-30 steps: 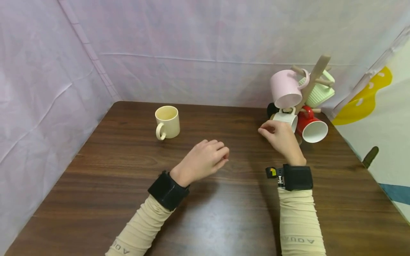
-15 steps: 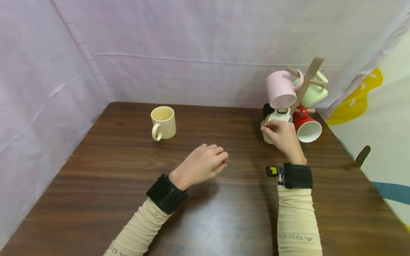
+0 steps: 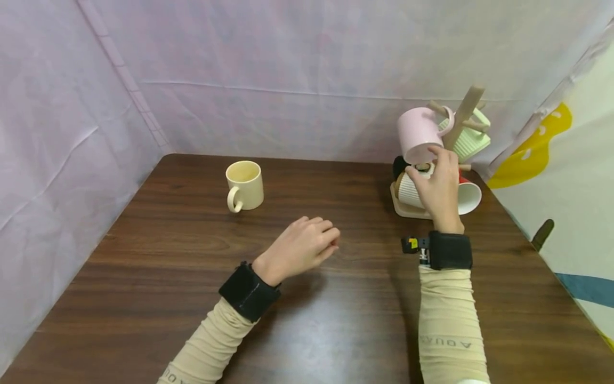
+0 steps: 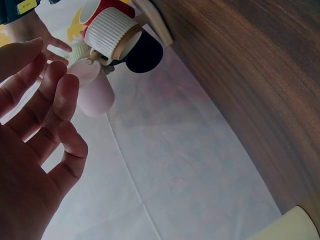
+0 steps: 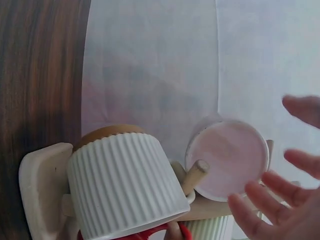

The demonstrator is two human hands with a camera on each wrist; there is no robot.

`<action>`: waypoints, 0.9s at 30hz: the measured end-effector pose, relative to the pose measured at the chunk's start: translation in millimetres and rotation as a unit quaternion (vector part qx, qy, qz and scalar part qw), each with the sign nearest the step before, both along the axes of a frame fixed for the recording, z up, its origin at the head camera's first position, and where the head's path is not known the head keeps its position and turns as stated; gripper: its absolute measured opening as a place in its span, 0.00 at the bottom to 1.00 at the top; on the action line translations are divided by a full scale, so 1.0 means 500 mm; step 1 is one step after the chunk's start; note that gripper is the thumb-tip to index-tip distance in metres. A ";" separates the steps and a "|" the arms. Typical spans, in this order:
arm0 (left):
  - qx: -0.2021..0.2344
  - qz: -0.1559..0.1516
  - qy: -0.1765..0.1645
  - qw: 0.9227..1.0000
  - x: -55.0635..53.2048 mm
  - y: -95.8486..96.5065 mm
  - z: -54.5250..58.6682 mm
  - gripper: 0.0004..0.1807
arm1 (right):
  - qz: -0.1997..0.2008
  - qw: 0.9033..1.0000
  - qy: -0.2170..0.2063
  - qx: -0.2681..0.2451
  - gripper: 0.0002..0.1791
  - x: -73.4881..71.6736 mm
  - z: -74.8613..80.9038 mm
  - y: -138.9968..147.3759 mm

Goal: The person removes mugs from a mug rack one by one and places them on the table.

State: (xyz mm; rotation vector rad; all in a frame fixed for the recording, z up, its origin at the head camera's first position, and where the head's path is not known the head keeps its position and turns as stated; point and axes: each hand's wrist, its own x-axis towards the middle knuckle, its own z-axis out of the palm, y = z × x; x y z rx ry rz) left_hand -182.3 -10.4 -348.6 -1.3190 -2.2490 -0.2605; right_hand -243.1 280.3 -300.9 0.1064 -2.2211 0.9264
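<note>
White mug point(image 5: 127, 185) hangs at one o'clock from near side, looped on peg point(image 5: 195, 176) likely bearing its weight; pink mug point(image 3: 414, 130), just above, hung likewise. Right hand point(image 3: 440, 192) beside both, fingers apart, gripping neither. Left hand point(image 3: 298, 246) idle, twelve o'clock, fingers loosely bent. Yellow mug point(image 3: 250, 188) upright, eleven o'clock.

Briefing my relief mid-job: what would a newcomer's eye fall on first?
Probably the mug stand at the back right, with the pink mug hanging high on its left. Next, the right hand in front of the stand, fingers apart. Then the cream mug, alone toward the back left.
</note>
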 end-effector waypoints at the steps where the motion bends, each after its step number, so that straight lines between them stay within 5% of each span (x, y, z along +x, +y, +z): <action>1: 0.001 0.000 0.000 1.000 0.000 -0.001 -0.001 0.06 | -0.008 1.000 0.007 -0.008 0.29 -0.004 0.003 0.001; 9: -0.008 0.009 0.000 1.000 0.001 -0.002 -0.008 0.06 | -0.086 0.993 0.003 -0.084 0.28 -0.034 0.035 0.015; 21: -0.010 0.004 0.003 1.000 -0.005 0.005 -0.007 0.06 | -0.155 0.980 -0.021 -0.124 0.23 -0.067 0.059 0.041; 27: -0.007 0.004 -0.001 1.000 -0.007 0.008 -0.008 0.06 | -0.172 0.967 0.005 -0.188 0.13 -0.084 0.070 0.055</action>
